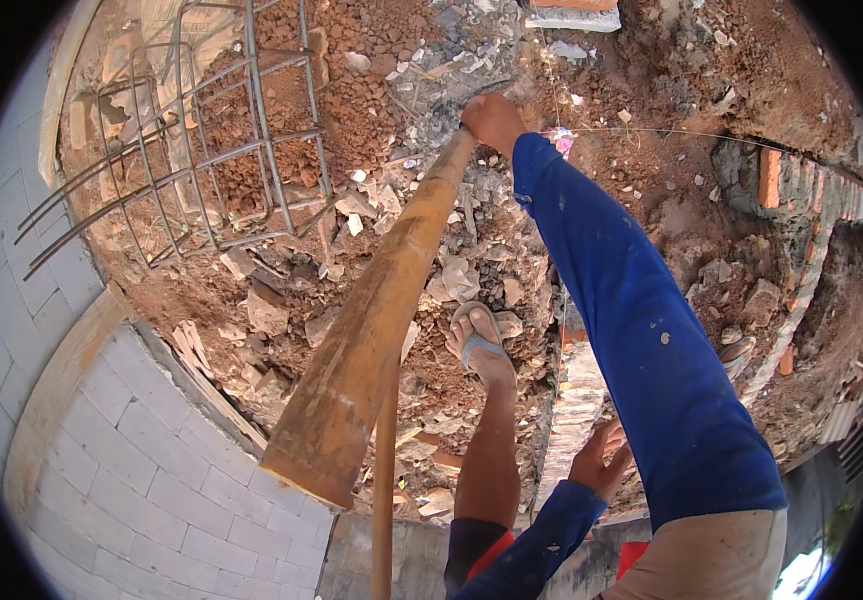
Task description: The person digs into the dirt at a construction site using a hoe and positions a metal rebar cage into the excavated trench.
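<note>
My right hand (494, 122) is closed around the far, narrow end of a long yellowish-brown wooden pole (376, 310). The pole's thick flat-cut end comes up close to me at the lower left. A thinner wooden stick (385, 480) shows beside it, partly hidden behind the pole. Lower down, my left hand (601, 460) hangs near the right sleeve, fingers loosely bent and apart, with nothing seen in it. Just right of my right wrist is a small pink object (561, 142) by a thin string (671, 130).
A steel rebar cage (211, 150) stands at upper left. Grey block walls (171, 470) curve along the left. A sandalled foot (481, 340) rests on broken rubble (456, 275). Low brickwork (801, 270) runs along the right, and more brickwork (576, 400) lies near my left hand.
</note>
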`<act>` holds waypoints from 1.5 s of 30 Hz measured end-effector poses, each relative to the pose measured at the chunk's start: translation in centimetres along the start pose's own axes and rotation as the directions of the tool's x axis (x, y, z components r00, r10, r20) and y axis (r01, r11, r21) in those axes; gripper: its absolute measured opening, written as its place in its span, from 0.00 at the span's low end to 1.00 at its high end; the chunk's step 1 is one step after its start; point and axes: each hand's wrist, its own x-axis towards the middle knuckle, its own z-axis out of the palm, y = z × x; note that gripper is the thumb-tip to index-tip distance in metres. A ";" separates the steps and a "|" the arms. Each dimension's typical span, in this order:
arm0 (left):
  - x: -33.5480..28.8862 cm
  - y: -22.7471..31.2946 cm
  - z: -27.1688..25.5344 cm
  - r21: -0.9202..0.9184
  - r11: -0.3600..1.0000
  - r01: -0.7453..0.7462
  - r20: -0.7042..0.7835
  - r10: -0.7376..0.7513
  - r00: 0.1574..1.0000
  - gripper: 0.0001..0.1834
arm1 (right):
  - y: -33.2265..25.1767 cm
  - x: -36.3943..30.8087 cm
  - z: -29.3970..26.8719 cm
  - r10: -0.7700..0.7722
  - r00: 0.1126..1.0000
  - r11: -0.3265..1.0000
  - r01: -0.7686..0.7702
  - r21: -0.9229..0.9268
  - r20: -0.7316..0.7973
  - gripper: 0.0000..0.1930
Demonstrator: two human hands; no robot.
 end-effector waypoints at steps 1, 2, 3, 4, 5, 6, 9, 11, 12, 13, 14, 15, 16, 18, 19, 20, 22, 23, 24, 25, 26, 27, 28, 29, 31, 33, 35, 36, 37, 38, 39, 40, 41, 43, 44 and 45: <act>0.0 0.0 0.0 -0.010 1.000 -0.018 0.025 0.018 1.000 0.28 | 0.4 0.3 -0.1 -0.012 1.000 0.999 0.012 -0.044 -0.012 0.13; 0.0 0.0 0.0 -0.021 0.999 -0.036 0.052 0.037 0.998 0.28 | 0.8 0.7 -0.3 -0.025 0.999 0.996 0.023 -0.089 -0.026 0.14; 0.1 0.5 -0.1 -0.022 0.999 -0.039 0.045 0.040 0.998 0.28 | 0.4 0.5 -0.1 0.076 0.997 0.997 -0.076 0.005 -0.024 0.14; 0.1 0.9 -0.1 -0.006 0.999 -0.045 0.024 0.045 0.999 0.29 | 0.0 0.2 0.0 0.178 0.984 0.980 -0.176 0.095 -0.013 0.15; 0.0 1.4 -0.1 0.010 0.999 -0.049 0.005 0.049 0.999 0.29 | -0.3 0.1 -0.1 0.175 0.985 0.980 -0.173 0.094 -0.011 0.15; -0.2 1.6 -0.1 0.025 0.999 -0.049 -0.013 0.049 0.999 0.29 | -0.7 -0.1 -0.4 0.169 0.986 0.986 -0.169 0.000 -0.017 0.15; 0.1 0.7 -0.6 0.000 1.000 0.018 -0.002 -0.018 1.000 0.31 | -1.5 -0.5 -0.9 0.167 0.986 0.979 -0.167 -0.120 -0.007 0.15; -0.1 0.9 -0.6 -0.008 0.999 0.037 -0.011 -0.037 0.999 0.31 | -1.1 -0.8 -1.4 0.171 0.985 0.975 -0.168 -0.146 0.005 0.15; -0.2 1.1 -0.6 -0.013 0.998 0.055 -0.020 -0.056 0.998 0.31 | -0.5 -0.9 -1.7 0.112 0.988 0.970 -0.086 -0.228 0.107 0.14; -0.1 0.7 -0.5 -0.014 0.998 0.056 -0.018 -0.057 0.998 0.31 | -0.2 -0.8 -1.6 0.088 0.983 0.963 -0.043 -0.265 0.160 0.14; 0.0 0.0 -0.4 -0.049 0.998 0.029 -0.006 -0.029 1.000 0.31 | 0.1 -0.6 -1.6 0.062 0.975 0.955 0.004 -0.297 0.212 0.14; -0.1 -0.5 0.1 -0.088 0.996 0.010 0.037 -0.007 0.999 0.31 | 2.6 0.1 -2.2 0.134 0.955 0.901 -0.006 -0.433 0.265 0.12; -0.1 0.1 0.1 -0.087 0.996 0.016 0.038 -0.013 0.999 0.31 | 2.9 0.2 -2.1 0.166 0.941 0.874 -0.003 -0.486 0.294 0.11; -0.1 1.2 -0.5 -0.112 0.994 -0.014 0.017 0.017 1.000 0.31 | 1.2 0.2 -1.2 0.268 0.913 0.867 -0.089 -0.490 0.307 0.12; -0.2 1.3 -0.7 -0.110 0.994 -0.013 0.015 0.015 1.000 0.31 | 0.8 0.2 -1.3 0.346 0.895 0.868 -0.191 -0.458 0.282 0.14; -0.2 1.3 -0.8 -0.104 0.995 -0.007 0.023 0.010 1.000 0.31 | 0.4 0.2 -1.4 0.346 0.895 0.869 -0.191 -0.457 0.283 0.14; -0.2 1.2 -0.6 -0.100 0.995 0.000 0.044 0.005 0.999 0.30 | 0.4 0.4 -2.0 0.366 0.907 0.838 -0.225 -0.497 0.206 0.14; -0.3 0.9 -0.5 -0.097 0.995 0.001 0.043 0.003 0.999 0.30 | 0.5 0.1 -2.0 0.369 0.907 0.835 -0.228 -0.500 0.203 0.14; -0.2 0.5 -0.7 -0.092 0.996 0.000 0.027 0.002 1.000 0.30 | -0.8 -0.3 -1.4 0.327 0.943 0.887 -0.284 -0.364 0.060 0.14; -0.2 0.0 -0.7 -0.091 0.996 -0.002 0.024 0.005 1.000 0.30 | -1.7 -0.5 -1.3 0.302 0.949 0.923 -0.316 -0.219 -0.094 0.14; -0.3 -0.7 -0.8 -0.113 0.994 0.008 0.018 -0.007 1.000 0.30 | -2.5 -0.5 -1.3 0.299 0.950 0.925 -0.312 -0.216 -0.092 0.14; -0.2 -0.7 -0.7 -0.136 0.990 0.021 0.020 -0.019 1.000 0.30 | -2.6 -0.4 -1.6 0.217 0.972 0.960 -0.228 -0.163 -0.086 0.14; -0.2 -0.7 -0.7 -0.137 0.990 0.020 0.023 -0.017 1.000 0.30 | -2.8 -0.3 -1.8 0.132 0.988 0.984 -0.140 -0.109 -0.083 0.14; -0.2 -0.8 -0.8 -0.132 0.991 0.029 0.023 -0.027 0.999 0.29 | -3.1 0.1 -1.7 0.131 0.988 0.984 -0.140 -0.111 -0.085 0.14; -0.2 -0.7 -0.5 -0.129 0.991 0.041 0.042 -0.035 0.998 0.29 | -3.0 1.2 -1.9 -0.008 1.000 0.997 0.010 -0.082 0.030 0.14; -0.2 -0.7 -0.5 -0.088 0.996 0.013 0.019 -0.012 1.000 0.29 | -4.7 2.1 -1.0 -0.038 0.991 0.996 0.048 -0.070 0.131 0.14; -0.3 0.9 -0.6 -0.089 0.995 0.052 0.030 -0.049 0.998 0.29 | -5.6 2.4 -0.6 -0.061 0.973 0.995 0.077 -0.061 0.224 0.14; -0.4 1.6 -0.8 -0.089 0.992 0.086 0.036 -0.083 0.996 0.30 | -5.7 2.4 -0.4 0.004 0.961 1.000 0.002 -0.022 0.278 0.14; -0.3 1.7 -0.9 -0.101 0.990 0.097 0.040 -0.094 0.995 0.29 | -5.5 2.1 -0.5 0.067 0.941 0.997 -0.076 0.014 0.332 0.14; -0.4 1.6 -0.7 -0.108 0.989 0.106 0.053 -0.100 0.994 0.29 | -5.0 1.6 -1.0 0.077 0.943 0.997 -0.083 0.005 0.322 0.14; -0.3 1.6 -0.9 -0.119 0.987 0.109 0.051 -0.104 0.993 0.29 | -5.1 0.8 -0.8 0.032 0.962 0.991 -0.066 0.116 0.271 0.15; -0.3 1.4 -1.2 -0.126 0.986 0.112 0.040 -0.108 0.993 0.28 | -6.4 -0.1 -0.5 -0.015 0.976 0.972 -0.037 0.233 0.219 0.16; -0.3 1.3 -1.5 -0.140 0.984 0.114 0.035 -0.110 0.993 0.28 | -7.7 -1.1 -0.2 0.040 0.980 0.926 -0.109 0.361 0.194 0.18; -0.2 0.9 -0.9 -0.161 0.978 0.135 0.071 -0.125 0.990 0.28 | -6.1 -2.3 -0.6 0.140 0.985 0.882 -0.168 0.440 0.098 0.18; -0.2 0.7 -0.6 -0.170 0.975 0.146 0.088 -0.132 0.987 0.27 | -5.2 -2.9 -0.5 0.234 0.972 0.822 -0.208 0.531 0.019 0.18; 0.0 0.7 -0.8 -0.182 0.972 0.150 0.085 -0.136 0.987 0.27 | -5.5 -3.6 0.4 0.340 0.930 0.821 -0.221 0.527 -0.138 0.15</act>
